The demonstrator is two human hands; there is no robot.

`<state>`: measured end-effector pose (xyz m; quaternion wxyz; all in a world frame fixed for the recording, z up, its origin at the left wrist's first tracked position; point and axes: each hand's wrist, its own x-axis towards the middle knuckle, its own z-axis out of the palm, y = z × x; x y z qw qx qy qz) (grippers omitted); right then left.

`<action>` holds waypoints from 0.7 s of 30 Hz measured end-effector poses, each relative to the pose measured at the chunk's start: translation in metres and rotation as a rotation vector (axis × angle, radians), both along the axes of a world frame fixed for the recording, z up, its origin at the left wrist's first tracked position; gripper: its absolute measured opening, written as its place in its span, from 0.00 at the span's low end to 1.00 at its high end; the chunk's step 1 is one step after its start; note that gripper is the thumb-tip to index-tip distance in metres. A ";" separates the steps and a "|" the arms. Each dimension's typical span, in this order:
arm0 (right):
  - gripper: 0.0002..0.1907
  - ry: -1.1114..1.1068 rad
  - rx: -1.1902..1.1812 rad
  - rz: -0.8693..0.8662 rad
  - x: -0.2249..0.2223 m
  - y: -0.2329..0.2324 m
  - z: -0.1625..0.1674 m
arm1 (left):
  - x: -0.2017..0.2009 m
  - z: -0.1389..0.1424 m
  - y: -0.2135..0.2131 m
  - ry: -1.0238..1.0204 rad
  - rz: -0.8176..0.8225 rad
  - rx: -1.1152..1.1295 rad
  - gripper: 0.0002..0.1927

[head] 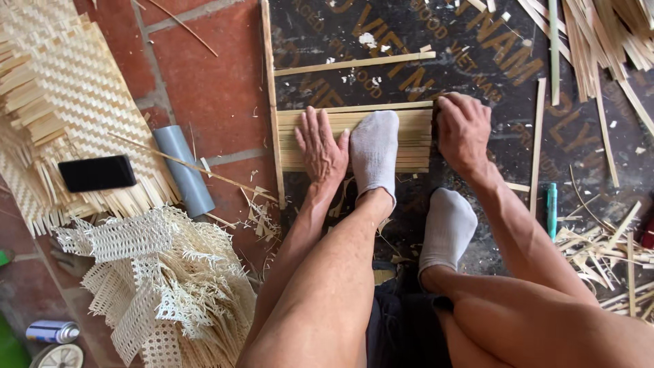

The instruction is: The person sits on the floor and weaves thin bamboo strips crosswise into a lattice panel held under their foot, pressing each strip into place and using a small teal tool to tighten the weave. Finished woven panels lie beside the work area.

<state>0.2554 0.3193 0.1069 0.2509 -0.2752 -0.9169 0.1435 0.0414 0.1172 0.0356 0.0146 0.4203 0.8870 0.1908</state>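
Left hand (320, 146) fingers spread flat, pressing the near-left part of a row of bamboo slats (409, 140). Right hand (463, 129) fingers curled together over the row's right end, seemingly squaring the strip ends. Slats lie side by side on a dark printed board (381, 41) on the floor. A socked foot (374, 153) rests mid-row, likely weighting it so the strips stay packed. One upright strip (272, 102) borders the left edge. Off left: grey tube (182, 170), woven mat (75, 88), black phone (96, 173).
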 end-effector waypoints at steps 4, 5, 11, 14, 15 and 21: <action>0.29 -0.237 0.046 0.111 0.013 -0.022 -0.008 | 0.002 0.002 -0.002 0.027 -0.007 -0.004 0.40; 0.31 -0.288 0.039 0.134 0.013 -0.025 -0.009 | 0.003 0.002 -0.002 0.024 -0.009 -0.029 0.40; 0.39 -0.365 -0.004 0.148 0.013 -0.037 -0.005 | 0.005 0.007 -0.007 0.040 -0.013 -0.136 0.40; 0.37 -0.378 0.016 0.137 0.014 -0.042 0.000 | 0.006 0.008 -0.007 0.067 -0.013 -0.145 0.40; 0.36 -0.378 0.022 0.135 0.014 -0.044 0.003 | 0.006 0.008 -0.005 0.074 -0.013 -0.131 0.40; 0.37 -0.407 0.056 0.129 0.014 -0.042 0.010 | 0.006 0.013 -0.005 0.081 -0.017 -0.152 0.40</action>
